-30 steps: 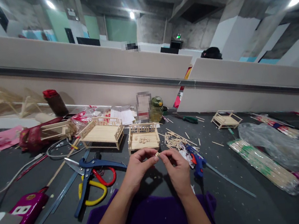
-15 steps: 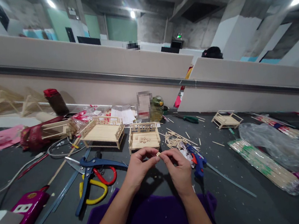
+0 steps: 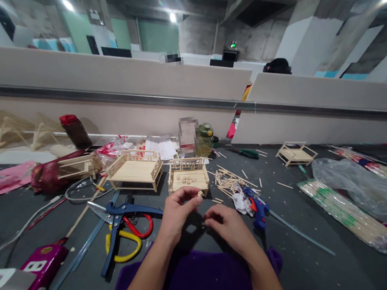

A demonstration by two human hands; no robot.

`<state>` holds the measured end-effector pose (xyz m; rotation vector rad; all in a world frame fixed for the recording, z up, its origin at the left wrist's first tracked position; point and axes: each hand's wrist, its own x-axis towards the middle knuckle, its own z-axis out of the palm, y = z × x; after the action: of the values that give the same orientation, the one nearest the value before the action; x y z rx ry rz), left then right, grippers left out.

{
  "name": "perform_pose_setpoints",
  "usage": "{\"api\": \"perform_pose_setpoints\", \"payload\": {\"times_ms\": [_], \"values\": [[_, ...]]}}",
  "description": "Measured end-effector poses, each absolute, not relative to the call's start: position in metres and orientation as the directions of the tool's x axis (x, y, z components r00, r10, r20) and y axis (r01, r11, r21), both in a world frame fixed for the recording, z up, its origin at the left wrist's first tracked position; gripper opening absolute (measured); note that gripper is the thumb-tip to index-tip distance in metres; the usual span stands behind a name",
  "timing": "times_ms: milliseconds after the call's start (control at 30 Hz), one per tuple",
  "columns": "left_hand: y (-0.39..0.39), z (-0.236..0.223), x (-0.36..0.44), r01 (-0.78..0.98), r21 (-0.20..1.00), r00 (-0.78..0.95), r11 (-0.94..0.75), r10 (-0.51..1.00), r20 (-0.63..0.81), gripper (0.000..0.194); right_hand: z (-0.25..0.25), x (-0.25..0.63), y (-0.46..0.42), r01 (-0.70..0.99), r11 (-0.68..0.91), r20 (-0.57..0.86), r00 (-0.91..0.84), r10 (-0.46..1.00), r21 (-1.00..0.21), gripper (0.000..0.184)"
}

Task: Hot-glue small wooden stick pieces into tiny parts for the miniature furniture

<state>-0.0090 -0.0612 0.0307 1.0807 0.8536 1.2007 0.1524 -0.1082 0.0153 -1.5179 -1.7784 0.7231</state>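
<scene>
My left hand [image 3: 178,214] pinches a tiny pale wooden piece [image 3: 200,194] between thumb and fingertips, above the dark table. Lower and to the right, my right hand [image 3: 228,226] is apart from it, its fingers curled but thumb and forefinger separated, with nothing visible between them. Just behind my left hand stands a small stick-built bench [image 3: 200,178], with several little wooden pieces [image 3: 186,180] on its seat. A larger stick-built bed-like frame [image 3: 135,171] stands to its left. Loose short sticks [image 3: 234,180] and a blue glue gun [image 3: 258,208] lie to the right of my hands.
Blue-handled shears [image 3: 112,217] and yellow-and-red-handled scissors [image 3: 128,257] lie at left, near a purple power strip [image 3: 40,267]. A bag of sticks [image 3: 345,210] and a small stick frame [image 3: 296,153] are at right. A partition [image 3: 121,111] borders the table's back.
My right hand has let go of the tiny wooden piece and drawn down, away from my left hand. The left keeps the piece, slightly further left and up.
</scene>
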Motion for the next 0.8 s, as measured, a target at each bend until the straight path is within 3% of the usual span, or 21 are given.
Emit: {"api": "perform_pose_setpoints", "payload": {"times_ms": [200, 333, 433, 667, 800], "values": [[-0.061, 0.032, -0.009, -0.298, 0.954, 0.181, 0.015, 0.983, 0.042, 0.025, 0.012, 0.136, -0.114, 0.804, 0.254, 0.041, -0.275, 0.96, -0.538, 0.014], [-0.061, 0.032, -0.009, -0.29, 0.957, 0.18, 0.018, 0.983, 0.036, 0.025, 0.009, 0.135, -0.114, 0.837, 0.273, 0.029, -0.295, 0.955, -0.474, 0.014], [-0.06, 0.031, -0.009, -0.296, 0.955, 0.169, 0.013, 0.985, 0.039, 0.026, 0.01, 0.14, -0.112, 0.822, 0.231, 0.079, -0.224, 0.971, -0.52, 0.014], [-0.059, 0.031, -0.009, -0.298, 0.955, 0.137, 0.011, 0.99, 0.031, 0.027, 0.018, 0.146, -0.111, 0.641, 0.163, 0.174, -0.046, 0.984, -0.75, 0.01], [-0.059, 0.031, -0.009, -0.312, 0.95, 0.127, 0.025, 0.992, 0.015, 0.027, 0.017, 0.147, -0.111, 0.623, 0.154, 0.251, 0.071, 0.965, -0.767, 0.026]]}}
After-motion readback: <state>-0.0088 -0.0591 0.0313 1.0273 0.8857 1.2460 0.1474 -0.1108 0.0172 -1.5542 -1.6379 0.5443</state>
